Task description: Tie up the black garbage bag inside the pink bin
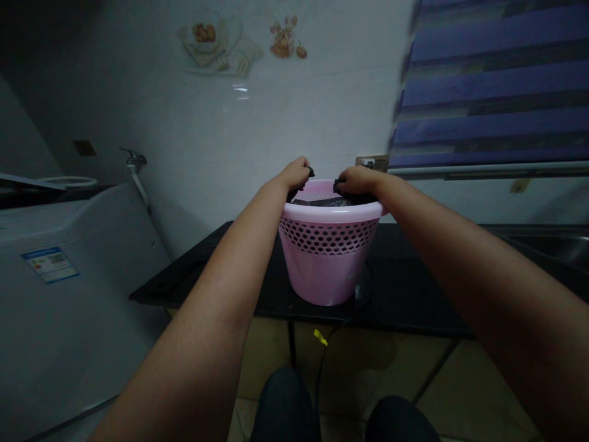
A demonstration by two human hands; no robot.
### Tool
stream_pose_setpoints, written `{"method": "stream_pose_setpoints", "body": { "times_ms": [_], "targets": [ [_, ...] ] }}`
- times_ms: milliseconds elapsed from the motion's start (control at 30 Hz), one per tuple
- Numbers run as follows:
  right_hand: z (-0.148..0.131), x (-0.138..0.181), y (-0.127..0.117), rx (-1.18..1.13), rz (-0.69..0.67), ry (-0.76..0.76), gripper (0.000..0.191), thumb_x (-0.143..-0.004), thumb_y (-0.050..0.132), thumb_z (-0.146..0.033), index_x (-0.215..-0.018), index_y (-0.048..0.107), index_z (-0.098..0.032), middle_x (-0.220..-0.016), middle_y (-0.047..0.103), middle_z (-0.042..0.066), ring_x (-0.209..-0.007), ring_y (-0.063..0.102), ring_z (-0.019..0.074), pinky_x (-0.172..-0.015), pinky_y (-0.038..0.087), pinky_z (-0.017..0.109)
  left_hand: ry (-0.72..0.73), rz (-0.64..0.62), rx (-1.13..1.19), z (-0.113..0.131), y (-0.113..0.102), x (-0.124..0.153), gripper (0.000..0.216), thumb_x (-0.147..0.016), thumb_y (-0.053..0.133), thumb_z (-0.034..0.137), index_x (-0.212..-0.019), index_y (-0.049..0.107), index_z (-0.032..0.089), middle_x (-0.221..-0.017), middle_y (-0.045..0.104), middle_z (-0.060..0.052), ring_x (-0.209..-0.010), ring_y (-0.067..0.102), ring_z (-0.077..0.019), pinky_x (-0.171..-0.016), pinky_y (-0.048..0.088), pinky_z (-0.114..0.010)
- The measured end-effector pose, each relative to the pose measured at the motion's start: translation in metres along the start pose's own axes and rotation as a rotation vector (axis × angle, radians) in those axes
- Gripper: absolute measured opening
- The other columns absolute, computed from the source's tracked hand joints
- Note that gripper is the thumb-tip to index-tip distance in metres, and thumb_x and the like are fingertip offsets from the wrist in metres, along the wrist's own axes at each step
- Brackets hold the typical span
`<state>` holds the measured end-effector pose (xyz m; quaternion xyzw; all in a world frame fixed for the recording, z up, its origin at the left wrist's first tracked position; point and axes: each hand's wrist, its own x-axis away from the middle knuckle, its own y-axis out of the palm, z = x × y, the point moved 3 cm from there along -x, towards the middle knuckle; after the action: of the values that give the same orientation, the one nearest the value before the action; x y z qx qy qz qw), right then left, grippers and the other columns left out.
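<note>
A pink plastic basket with a band of holes below its rim stands upright on the dark countertop. Inside its mouth lies a black plastic bag, partly hidden by the front rim. My left hand is closed on black plastic at the basket's left side, just above the rim. At the right, the fingers of my right hand grip another part of the bag, over the rim. Both forearms reach forward on either side of the basket.
The black countertop runs along a tiled wall. A white washing machine stands at the left, below a wall tap. A sink lies at the far right. A cable with a yellow tag hangs over the counter's front edge.
</note>
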<state>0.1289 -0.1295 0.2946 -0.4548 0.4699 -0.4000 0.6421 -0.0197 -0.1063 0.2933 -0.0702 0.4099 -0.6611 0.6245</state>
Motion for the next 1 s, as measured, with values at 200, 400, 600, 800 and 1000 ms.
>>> {"method": "stream_pose_setpoints", "body": {
  "times_ms": [200,400,600,800,1000],
  "targets": [
    [-0.001,0.002,-0.001,-0.031,-0.043,0.04,0.041,-0.083,0.046,-0.031,-0.107,0.065,-0.005,-0.1,0.065,0.018,-0.085,0.062,0.0233,-0.066,0.045,0.029,0.016,-0.062,-0.095,0.002,0.0,-0.003,0.013,-0.076,0.036,0.013,-0.071,0.048,0.014,-0.06,0.043,0.0,-0.051,0.04,-0.0089,-0.05,0.031,-0.022],
    [0.003,-0.003,0.002,0.021,-0.018,0.021,0.036,-0.084,0.046,-0.031,-0.104,0.067,-0.009,-0.101,0.065,0.016,-0.091,0.061,0.0236,-0.074,0.045,0.03,0.02,-0.094,-0.139,0.004,-0.001,-0.001,0.017,-0.076,0.037,0.014,-0.071,0.053,0.013,-0.06,0.043,0.0,-0.052,0.04,-0.0085,-0.05,0.03,-0.021],
    [0.002,-0.002,-0.002,-0.038,0.1,-0.002,0.034,-0.083,0.047,-0.028,-0.101,0.068,-0.009,-0.097,0.066,0.018,-0.093,0.061,0.025,-0.074,0.044,0.031,0.047,-0.091,-0.121,0.002,0.001,-0.001,0.017,-0.075,0.04,0.015,-0.064,0.054,0.015,-0.055,0.042,0.001,-0.048,0.038,-0.0085,-0.05,0.029,-0.022],
    [-0.004,0.002,-0.009,-0.092,0.169,-0.05,0.034,-0.083,0.043,-0.019,-0.106,0.065,-0.006,-0.105,0.063,0.019,-0.098,0.058,0.0258,-0.077,0.043,0.03,0.054,-0.094,-0.106,0.006,0.001,0.003,0.021,-0.076,0.043,0.015,-0.06,0.056,0.013,-0.052,0.046,0.0,-0.046,0.04,-0.0082,-0.051,0.032,-0.023],
    [-0.003,-0.001,-0.008,-0.13,0.155,-0.039,0.035,-0.085,0.039,-0.015,-0.108,0.064,-0.006,-0.107,0.063,0.017,-0.098,0.058,0.0227,-0.077,0.041,0.026,0.073,-0.082,-0.113,0.005,0.001,0.003,0.023,-0.077,0.044,0.015,-0.062,0.061,0.012,-0.05,0.047,0.001,-0.045,0.039,-0.0079,-0.053,0.033,-0.024]
  ]
}}
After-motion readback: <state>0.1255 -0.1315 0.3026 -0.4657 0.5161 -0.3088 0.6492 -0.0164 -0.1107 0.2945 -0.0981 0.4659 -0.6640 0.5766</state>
